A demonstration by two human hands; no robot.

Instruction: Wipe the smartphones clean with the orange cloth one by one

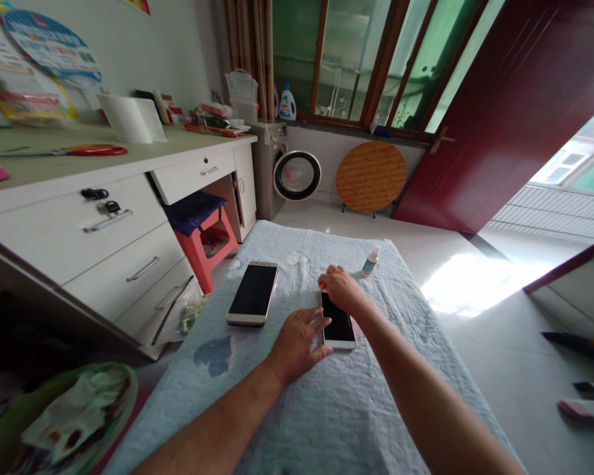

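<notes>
- Fingers of the left hand [297,340] lie spread and loosely apart. Their tips rest flat on the near left edge of a white smartphone [340,328], not clamped on it.
- The right hand [341,289] sits on the far end of the same smartphone with its fingers bent down and close together. Whether they pinch anything cannot be told.
- The white smartphone lies flat with its dark screen up, near the middle of the worktop [327,409], which is covered by a pale blue quilted cloth.
- A second smartphone [253,293], larger and gold-rimmed, lies screen up to the left, well apart from both hands and closer to the worktop's left edge.
- A small clear spray bottle [370,262] with a blue base stands near the far right corner, just beyond the right hand.
- A crumpled white wad [295,258] lies near the far edge, between the two phones.
- Left of the worktop stands a white desk [129,264] with drawers, red-handled scissors [86,150] on its top and a red stool [205,241] under it.
- A round wooden tabletop [371,175] leans against the far wall beside a washing machine [287,173].
</notes>
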